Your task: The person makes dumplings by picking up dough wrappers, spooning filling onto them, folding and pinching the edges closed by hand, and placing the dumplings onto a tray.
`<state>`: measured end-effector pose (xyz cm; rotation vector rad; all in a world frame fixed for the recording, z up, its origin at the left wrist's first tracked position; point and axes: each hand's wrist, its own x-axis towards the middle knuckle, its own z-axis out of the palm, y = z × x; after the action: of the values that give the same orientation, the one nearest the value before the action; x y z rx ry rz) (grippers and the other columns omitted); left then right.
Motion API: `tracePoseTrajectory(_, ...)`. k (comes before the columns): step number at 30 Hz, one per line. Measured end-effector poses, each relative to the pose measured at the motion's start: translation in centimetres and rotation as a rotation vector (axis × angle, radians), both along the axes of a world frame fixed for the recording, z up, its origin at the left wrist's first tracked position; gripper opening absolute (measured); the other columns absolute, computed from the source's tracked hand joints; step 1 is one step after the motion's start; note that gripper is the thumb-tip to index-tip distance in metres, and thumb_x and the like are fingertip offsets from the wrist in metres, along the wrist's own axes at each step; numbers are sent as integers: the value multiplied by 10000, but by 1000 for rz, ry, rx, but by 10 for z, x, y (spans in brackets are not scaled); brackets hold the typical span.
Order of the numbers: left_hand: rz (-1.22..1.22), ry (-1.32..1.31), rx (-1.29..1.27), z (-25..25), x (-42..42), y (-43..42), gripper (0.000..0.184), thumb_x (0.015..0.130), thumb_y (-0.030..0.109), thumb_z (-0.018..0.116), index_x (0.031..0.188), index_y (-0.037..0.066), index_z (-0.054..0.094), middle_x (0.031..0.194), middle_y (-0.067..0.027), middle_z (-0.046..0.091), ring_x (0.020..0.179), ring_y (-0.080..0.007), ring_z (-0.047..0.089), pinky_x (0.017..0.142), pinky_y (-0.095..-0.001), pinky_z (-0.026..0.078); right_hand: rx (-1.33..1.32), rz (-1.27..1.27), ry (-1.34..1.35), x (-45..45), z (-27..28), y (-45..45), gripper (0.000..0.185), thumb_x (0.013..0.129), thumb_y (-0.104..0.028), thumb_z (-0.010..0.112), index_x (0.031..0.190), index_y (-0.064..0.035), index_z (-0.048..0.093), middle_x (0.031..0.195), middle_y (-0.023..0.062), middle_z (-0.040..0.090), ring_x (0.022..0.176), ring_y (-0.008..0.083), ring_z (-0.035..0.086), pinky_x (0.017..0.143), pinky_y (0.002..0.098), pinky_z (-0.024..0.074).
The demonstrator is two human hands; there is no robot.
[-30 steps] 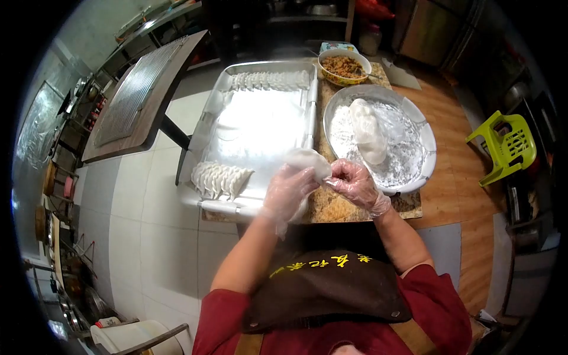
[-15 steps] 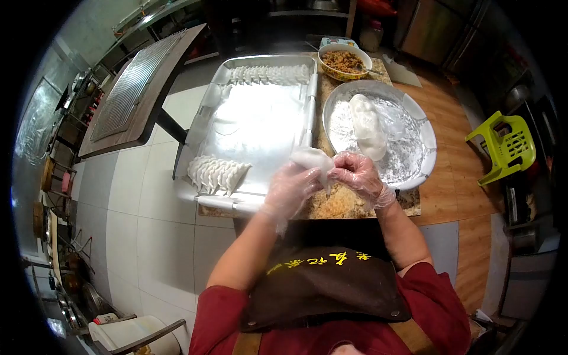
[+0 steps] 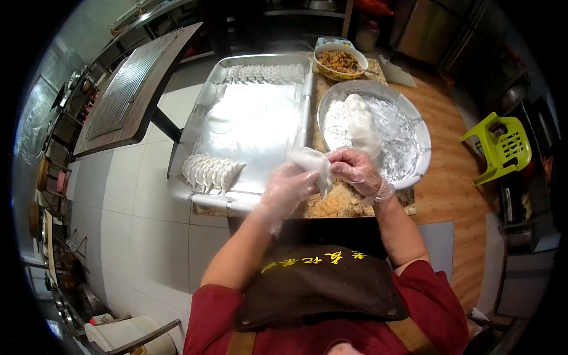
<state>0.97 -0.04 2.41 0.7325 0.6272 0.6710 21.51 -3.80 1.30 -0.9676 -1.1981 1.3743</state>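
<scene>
Both my hands wear clear plastic gloves and meet over the table's near edge. My left hand [image 3: 291,190] is closed round a white dumpling [image 3: 312,161], holding it from below and the left. The fingers of my right hand [image 3: 355,169] are pinched on the dumpling's right edge. To the left lies a metal tray [image 3: 251,133] with a row of pleated dumplings [image 3: 264,74] at its far end and a cluster of dumplings [image 3: 212,173] at its near left corner. On the right, a round basin [image 3: 421,148] holds white flour and a lump of dough [image 3: 361,121].
A bowl of brown filling [image 3: 339,61] with a spoon stands behind the basin. The speckled tabletop [image 3: 331,204] shows below my hands. A green plastic chair [image 3: 503,148] is on the floor at right. A dark table with a wire rack [image 3: 130,89] stands at left.
The whole view has shifted slightly, so things sit a little further left. My hands keep their hold on the dumpling, with the right fingers still at its edge.
</scene>
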Motion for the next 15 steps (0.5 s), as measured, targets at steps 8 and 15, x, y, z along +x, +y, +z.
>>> tracePoseTrajectory(8, -105, -42, 104, -1, -5, -4, 297, 914, 56, 583, 1206, 29, 540, 1029, -117, 609, 899, -231, 645, 804, -344, 547, 7, -24, -192, -9, -1, -4, 191, 898, -156, 680, 1001, -3, 631, 824, 3, 607, 724, 64, 543, 615, 209, 442)
tracePoseTrajectory(15, -102, -112, 88, 5, -8, -1, 312, 899, 35, 600, 1205, 31, 540, 1058, -106, 602, 900, -230, 647, 776, -333, 552, -50, -7, 25, 0, 1, -1, 380, 922, -323, 643, 1081, 22, 642, 832, 1, 611, 739, 67, 536, 635, 194, 419)
